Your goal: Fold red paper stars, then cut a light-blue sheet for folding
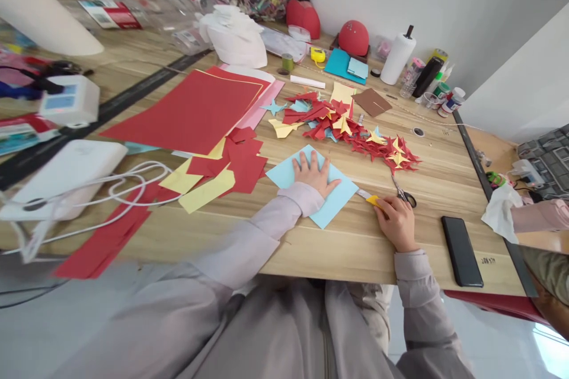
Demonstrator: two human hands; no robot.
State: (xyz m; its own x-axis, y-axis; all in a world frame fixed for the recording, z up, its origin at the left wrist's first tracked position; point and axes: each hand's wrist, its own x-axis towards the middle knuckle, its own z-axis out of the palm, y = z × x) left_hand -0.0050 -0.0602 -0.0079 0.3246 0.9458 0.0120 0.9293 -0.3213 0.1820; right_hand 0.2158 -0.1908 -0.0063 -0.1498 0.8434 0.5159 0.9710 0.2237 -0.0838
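Note:
My left hand (312, 175) lies flat with its fingers spread on a light blue sheet of paper (322, 213). That sheet rests on the wooden table, a corner pointing toward me. My right hand (397, 219) is closed around a yellow utility knife (372, 199), whose blade end reaches the right corner of the blue sheet. Just beyond the right hand lies a pair of scissors (404, 194) with dark handles. A heap of folded red, yellow and blue paper stars (342, 121) sits behind the sheet. Cut red and yellow paper pieces (244, 166) lie to its left.
Large red sheets (191, 109) and a white power bank (62, 180) with looped white cable (133, 180) occupy the left. A black phone (462, 250) lies at right. Along the wall stand a white roll (399, 58), bottles (452, 102) and a red dome (354, 38).

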